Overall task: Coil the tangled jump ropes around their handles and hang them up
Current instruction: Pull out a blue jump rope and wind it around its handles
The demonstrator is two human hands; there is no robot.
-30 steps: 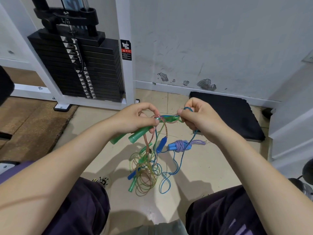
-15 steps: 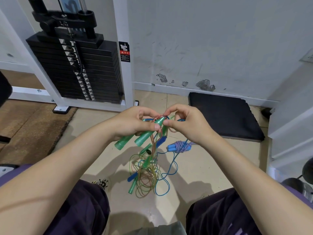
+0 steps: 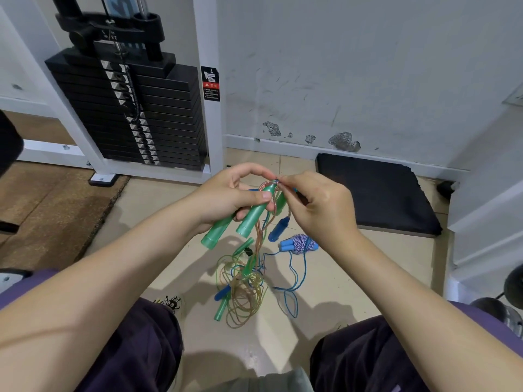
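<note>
The left hand [image 3: 232, 193] curls around two translucent green handles [image 3: 240, 222] held side by side above the tangled ropes [image 3: 243, 287], thumb pressed across them. The right hand [image 3: 319, 205] meets it at the handles' upper ends, fingertips pinching the orange cord [image 3: 264, 222]. That cord drops to the tangle on the floor, and just right of it lies a coiled purple-and-white rope [image 3: 301, 244] with blue handles.

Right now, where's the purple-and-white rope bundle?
In the head view, the purple-and-white rope bundle lies on the floor just right of centre, below the right hand, between the tangled ropes and the black mat.
</note>
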